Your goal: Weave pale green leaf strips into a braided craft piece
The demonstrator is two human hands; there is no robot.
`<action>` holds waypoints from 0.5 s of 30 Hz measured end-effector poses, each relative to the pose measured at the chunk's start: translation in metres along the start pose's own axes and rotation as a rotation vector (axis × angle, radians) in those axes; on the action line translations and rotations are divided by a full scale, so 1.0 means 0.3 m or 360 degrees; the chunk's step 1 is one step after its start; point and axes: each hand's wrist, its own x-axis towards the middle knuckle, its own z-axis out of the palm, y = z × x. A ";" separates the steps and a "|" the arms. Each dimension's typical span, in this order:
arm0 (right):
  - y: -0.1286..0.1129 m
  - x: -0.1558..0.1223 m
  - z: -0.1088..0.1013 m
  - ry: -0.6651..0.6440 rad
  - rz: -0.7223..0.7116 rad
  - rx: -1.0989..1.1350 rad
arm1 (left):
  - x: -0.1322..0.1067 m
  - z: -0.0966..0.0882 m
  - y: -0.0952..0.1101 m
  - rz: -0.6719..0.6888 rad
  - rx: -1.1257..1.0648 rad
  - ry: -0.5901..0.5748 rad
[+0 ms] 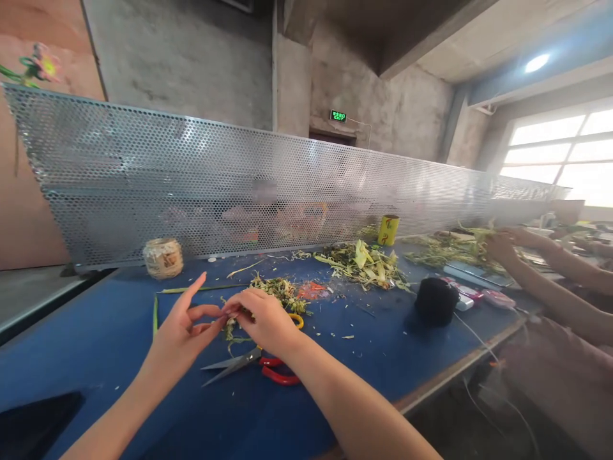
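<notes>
My left hand (188, 322) and my right hand (267, 319) meet above the blue table, fingertips pinched together. Between them is a thin strand of greenish dried plant (230, 327), mostly hidden by the fingers. My left index finger points upward, while its thumb and another finger close on the strand. Below the right hand lie scissors with spread blades (234, 364) and a red handle (280, 375). A yellow ring-shaped handle (297, 321) shows beside the right wrist. Behind the hands is a small heap of dried plant pieces (278, 291).
A straw-wrapped jar (163, 258) stands at the back left. Husks (361, 265) and a yellow can (387, 230) sit near the perforated metal screen (215, 166). To the right are a black spool of thread (435, 301) and another person's arms (541, 262).
</notes>
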 end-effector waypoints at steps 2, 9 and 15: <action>-0.002 0.002 -0.002 -0.0006 -0.0039 -0.0005 | 0.004 -0.003 -0.010 -0.0024 -0.0030 -0.0054; 0.002 0.002 0.000 -0.0002 0.0044 0.0045 | 0.008 -0.015 -0.021 -0.0051 0.0009 -0.0080; 0.009 0.002 0.008 0.0039 0.0073 0.0086 | 0.002 -0.008 -0.011 -0.0012 0.0054 -0.0057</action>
